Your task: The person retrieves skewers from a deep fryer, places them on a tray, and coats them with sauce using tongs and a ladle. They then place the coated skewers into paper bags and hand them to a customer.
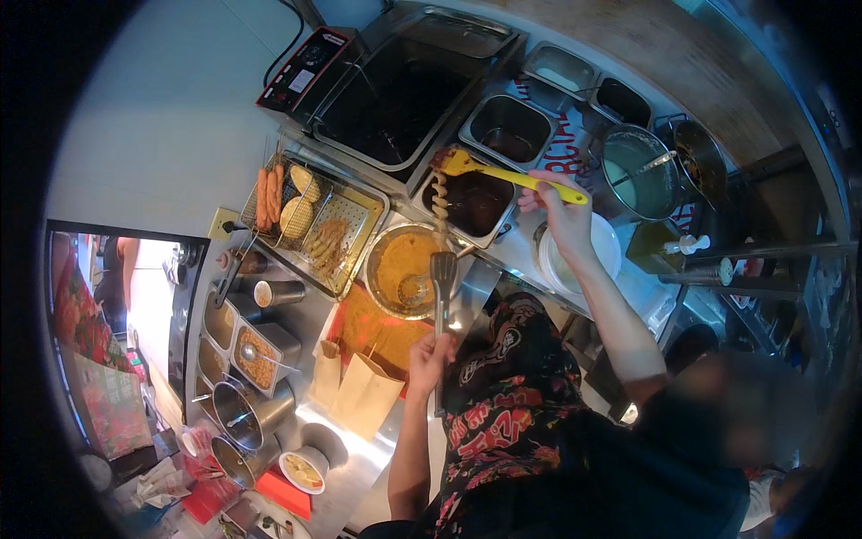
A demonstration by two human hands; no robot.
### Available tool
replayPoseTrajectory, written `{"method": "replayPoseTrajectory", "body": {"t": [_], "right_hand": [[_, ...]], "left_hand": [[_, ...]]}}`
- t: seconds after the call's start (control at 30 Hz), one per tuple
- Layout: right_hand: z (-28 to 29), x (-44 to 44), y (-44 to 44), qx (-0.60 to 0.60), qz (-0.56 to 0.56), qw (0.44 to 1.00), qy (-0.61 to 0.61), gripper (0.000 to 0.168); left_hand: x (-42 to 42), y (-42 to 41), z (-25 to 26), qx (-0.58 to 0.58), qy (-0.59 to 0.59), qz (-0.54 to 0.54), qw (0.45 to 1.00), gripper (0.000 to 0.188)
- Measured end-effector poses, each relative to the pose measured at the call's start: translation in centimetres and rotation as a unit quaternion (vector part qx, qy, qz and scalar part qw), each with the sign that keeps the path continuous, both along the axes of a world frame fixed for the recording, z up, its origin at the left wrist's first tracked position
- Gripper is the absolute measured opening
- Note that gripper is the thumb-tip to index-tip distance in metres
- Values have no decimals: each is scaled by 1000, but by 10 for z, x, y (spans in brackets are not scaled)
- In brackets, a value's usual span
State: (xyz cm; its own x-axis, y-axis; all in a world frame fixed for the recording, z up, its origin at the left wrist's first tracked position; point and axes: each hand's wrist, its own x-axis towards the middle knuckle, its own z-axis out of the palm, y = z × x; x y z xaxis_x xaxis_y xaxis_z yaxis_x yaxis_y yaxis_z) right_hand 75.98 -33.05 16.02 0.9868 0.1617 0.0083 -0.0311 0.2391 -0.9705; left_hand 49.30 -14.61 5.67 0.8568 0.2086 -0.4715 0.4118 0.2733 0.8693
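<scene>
In my right hand is a yellow-handled basting brush, its sauce-stained head at the upper end of a coiled piece of food. My left hand grips metal tongs with dark slotted heads, which hold the lower end of the coil; I cannot tell how firmly. The coil hangs at the left edge of a steel pan of dark sauce. Beneath the tongs is a metal bowl of orange-yellow powder with a round scoop or strainer in it.
A fryer stands behind. On a drain tray, a wire basket holds sausages and pale patties. Paper bags lie before a powder-covered red tray. A steel pot and a white tub stand right.
</scene>
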Motion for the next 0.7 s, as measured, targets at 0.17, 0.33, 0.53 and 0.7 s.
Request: {"method": "replayPoseTrajectory", "body": {"t": [0.17,0.33,0.53,0.7], "right_hand": [[-7,-10,-17,-50,22,998,8,21],[-2,-17,-24,-80,57,995,-20,20],[-1,-30,-43,-73,54,996,-19,19],[-2,-35,-40,-113,60,992,-8,19]], "left_hand": [[4,5,0,9,14,-34,999,21],[9,1,-11,19,-14,-31,999,19],[19,-2,-12,0,1,-21,1000,21],[26,-1,-18,-34,-7,-23,999,22]]}}
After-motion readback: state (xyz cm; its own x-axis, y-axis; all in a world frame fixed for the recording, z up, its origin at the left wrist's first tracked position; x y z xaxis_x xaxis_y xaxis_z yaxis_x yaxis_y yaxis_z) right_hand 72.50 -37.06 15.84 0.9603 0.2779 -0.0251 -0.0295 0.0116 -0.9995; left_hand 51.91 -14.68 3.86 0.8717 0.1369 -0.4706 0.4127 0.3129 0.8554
